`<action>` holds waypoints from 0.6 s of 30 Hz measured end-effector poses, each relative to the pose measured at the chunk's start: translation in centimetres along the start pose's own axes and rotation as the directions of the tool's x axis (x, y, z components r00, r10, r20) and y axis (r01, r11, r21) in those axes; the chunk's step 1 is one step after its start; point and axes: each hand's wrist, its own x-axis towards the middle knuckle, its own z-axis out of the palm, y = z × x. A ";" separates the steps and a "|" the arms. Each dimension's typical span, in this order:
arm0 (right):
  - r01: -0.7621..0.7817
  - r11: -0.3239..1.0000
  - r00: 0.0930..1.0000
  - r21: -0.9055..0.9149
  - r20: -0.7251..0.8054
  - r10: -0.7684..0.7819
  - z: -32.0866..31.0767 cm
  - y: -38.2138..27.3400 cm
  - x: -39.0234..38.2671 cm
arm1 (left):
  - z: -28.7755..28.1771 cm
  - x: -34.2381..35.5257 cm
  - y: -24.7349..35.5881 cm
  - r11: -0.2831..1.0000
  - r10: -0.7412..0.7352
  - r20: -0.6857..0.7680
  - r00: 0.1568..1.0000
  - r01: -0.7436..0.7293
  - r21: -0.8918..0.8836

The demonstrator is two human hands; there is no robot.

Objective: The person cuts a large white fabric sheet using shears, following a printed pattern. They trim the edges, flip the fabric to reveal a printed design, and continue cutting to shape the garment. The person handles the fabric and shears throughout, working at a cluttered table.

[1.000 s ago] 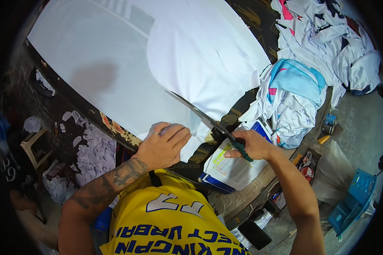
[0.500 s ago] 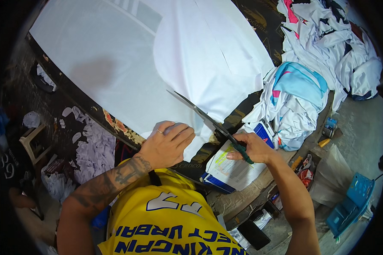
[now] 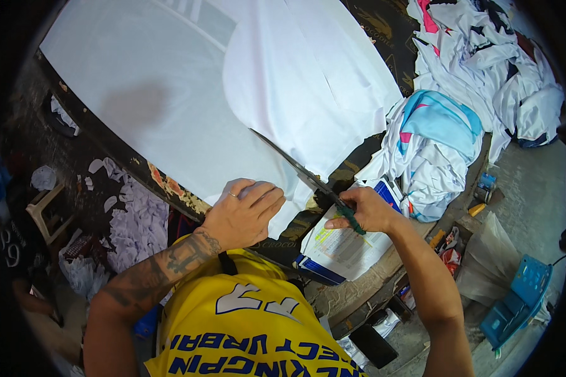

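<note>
Long scissors with dark green handles (image 3: 324, 188) are gripped in my right hand (image 3: 369, 210), fingers wrapped through the handles. The blades point to the upper left and look closed together, lying in the white cloth (image 3: 176, 135) where its cut edge runs. My left hand (image 3: 246, 210), with a ring on one finger, lies palm down on the cloth near its front edge, left of the blades. Its fingers stretch forward over the fabric, the tips slightly bent. A loose white flap (image 3: 302, 81) lies beyond the scissors.
Right of the cloth sits a bundled white and light blue fabric (image 3: 443, 125), with more white scraps (image 3: 484, 75) behind it. A paper-covered box (image 3: 336, 251) is under my right hand. White offcuts (image 3: 138, 213) lie at the left; a blue plastic crate (image 3: 516, 301) is at lower right.
The scissor blades have come together, and my right thumb and handles have shifted slightly left. My left hand stays in place on the cloth.
</note>
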 end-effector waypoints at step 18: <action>-0.147 0.968 0.966 0.202 -0.183 0.185 5.6 -9.3 1.7 | -7.0 -1.1 -3.5 0.881 -0.044 0.109 0.993 0.090 -0.465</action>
